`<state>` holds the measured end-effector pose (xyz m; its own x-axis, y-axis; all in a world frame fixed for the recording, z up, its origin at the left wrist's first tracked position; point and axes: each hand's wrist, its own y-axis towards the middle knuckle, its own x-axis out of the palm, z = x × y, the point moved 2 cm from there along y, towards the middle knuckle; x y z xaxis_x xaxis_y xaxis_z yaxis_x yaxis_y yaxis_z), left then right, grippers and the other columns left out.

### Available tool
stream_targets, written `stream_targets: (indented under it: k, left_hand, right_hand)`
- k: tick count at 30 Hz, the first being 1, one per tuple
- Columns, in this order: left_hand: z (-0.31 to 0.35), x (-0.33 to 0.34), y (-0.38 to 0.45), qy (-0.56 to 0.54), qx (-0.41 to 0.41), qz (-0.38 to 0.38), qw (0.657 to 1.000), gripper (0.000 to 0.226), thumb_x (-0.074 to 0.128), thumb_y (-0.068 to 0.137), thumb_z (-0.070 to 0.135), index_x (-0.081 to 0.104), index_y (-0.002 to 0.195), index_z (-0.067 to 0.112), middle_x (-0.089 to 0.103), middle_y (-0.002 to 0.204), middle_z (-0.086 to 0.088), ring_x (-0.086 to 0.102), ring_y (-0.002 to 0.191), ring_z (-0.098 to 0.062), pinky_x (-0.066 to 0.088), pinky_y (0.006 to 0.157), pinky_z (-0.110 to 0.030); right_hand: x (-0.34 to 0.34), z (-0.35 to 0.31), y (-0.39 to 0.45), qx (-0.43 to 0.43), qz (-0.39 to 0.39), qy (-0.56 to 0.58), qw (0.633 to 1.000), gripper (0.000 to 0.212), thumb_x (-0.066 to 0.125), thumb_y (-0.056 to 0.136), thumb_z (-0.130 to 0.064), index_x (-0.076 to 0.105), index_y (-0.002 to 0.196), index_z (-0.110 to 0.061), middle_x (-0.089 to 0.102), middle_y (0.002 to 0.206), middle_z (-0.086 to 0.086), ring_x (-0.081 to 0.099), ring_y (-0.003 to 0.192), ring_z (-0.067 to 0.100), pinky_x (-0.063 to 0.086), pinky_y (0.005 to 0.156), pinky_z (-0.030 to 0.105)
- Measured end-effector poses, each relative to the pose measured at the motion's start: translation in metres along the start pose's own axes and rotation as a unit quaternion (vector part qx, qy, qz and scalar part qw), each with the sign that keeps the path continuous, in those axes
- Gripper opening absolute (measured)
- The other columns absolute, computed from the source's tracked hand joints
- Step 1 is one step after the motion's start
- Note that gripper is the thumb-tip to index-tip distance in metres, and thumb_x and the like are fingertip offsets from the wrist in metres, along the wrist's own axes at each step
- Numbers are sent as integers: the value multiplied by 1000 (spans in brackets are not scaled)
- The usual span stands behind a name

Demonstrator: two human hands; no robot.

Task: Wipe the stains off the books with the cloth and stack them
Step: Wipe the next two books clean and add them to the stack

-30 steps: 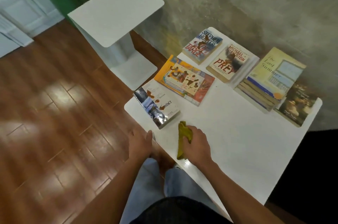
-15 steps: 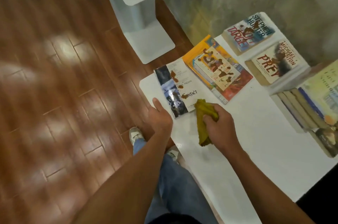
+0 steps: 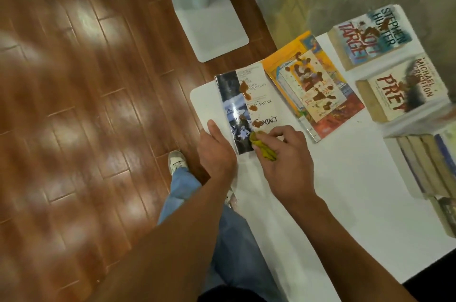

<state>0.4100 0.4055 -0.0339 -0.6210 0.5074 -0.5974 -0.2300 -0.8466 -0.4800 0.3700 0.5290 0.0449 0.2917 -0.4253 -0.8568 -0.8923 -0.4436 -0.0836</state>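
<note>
The "Contact" book (image 3: 249, 101) lies at the near left corner of the white table (image 3: 345, 178), its white cover spotted with brown stains. My right hand (image 3: 286, 158) holds a crumpled yellow-green cloth (image 3: 262, 148) on the book's near edge. My left hand (image 3: 217, 151) rests at the book's left side, thumb along its spine edge. Beyond it lies a stained orange picture book (image 3: 313, 84). "Soft Target" (image 3: 370, 37) and "Prey" (image 3: 402, 91) sit farther right, both stained.
A stack of books (image 3: 429, 166) stands at the table's right edge, cut off by the frame. A white side table base (image 3: 212, 30) stands on the wooden floor beyond the table. My leg and shoe (image 3: 176, 161) are beside the table's left edge.
My right hand carried the cloth forward onto the near edge of the "Contact" book. My left hand slid up beside the book. The view tilted down and left.
</note>
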Motion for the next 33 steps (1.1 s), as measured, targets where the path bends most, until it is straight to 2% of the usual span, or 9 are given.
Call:
stream_targets:
  k: [3,5,7,12,16,24,29,33]
  left_hand:
    - [-2,4,1,-3,5,0,1000,56,25,108,46,61,113,4,68,104,-11,62,91,-24,42,74,-31]
    - [-2,6,2,-4,10,0,1000,57,25,108,47,61,114,4,69,107,-13,65,95,-27,43,75,-31]
    - [1,7,4,-6,14,-3,1000,55,26,108,46,61,112,5,69,105,-13,64,93,-26,41,74,-31]
    - [9,7,8,-16,18,-19,1000,54,26,108,46,61,116,5,69,111,-12,65,102,-27,45,80,-31]
    - [10,8,7,-15,14,-16,1000,56,26,107,49,61,115,6,69,110,-13,65,101,-29,53,88,-42]
    - [11,8,4,0,7,-14,1000,55,27,108,48,62,116,6,69,111,-12,63,96,-23,48,81,-34]
    - [14,10,7,23,-2,-21,1000,57,26,107,50,60,115,6,68,108,-13,65,97,-27,51,79,-37]
    - [14,10,5,25,-3,-26,999,57,26,107,51,59,118,6,68,109,-13,66,99,-27,50,79,-35]
  right_hand:
    - [11,-8,-7,-59,-10,-58,996,38,84,77,-18,74,114,-13,62,106,1,51,99,20,56,70,31]
    - [15,-11,-11,-85,-18,-80,993,42,87,73,-16,74,112,-11,64,104,4,49,99,21,59,69,34]
    - [17,-15,-6,-95,-25,-82,992,42,88,71,-12,74,110,-10,64,102,5,52,97,23,59,66,34]
    - [15,-29,16,-87,-31,-121,988,41,91,64,-7,77,103,-13,65,98,4,58,92,27,52,61,29]
    - [8,-21,9,-75,-39,-113,990,39,89,68,-8,77,105,-11,64,99,4,57,94,28,52,61,30]
    - [13,-27,30,-57,-57,-104,991,41,87,73,-9,74,112,-9,63,106,9,55,107,30,56,77,37]
    - [9,-16,17,-43,-68,-72,994,34,81,81,-14,72,114,-8,56,109,7,51,107,25,58,77,38]
    - [6,-15,18,-4,-63,-25,998,40,75,87,-32,71,120,-11,48,113,8,48,109,20,47,88,25]
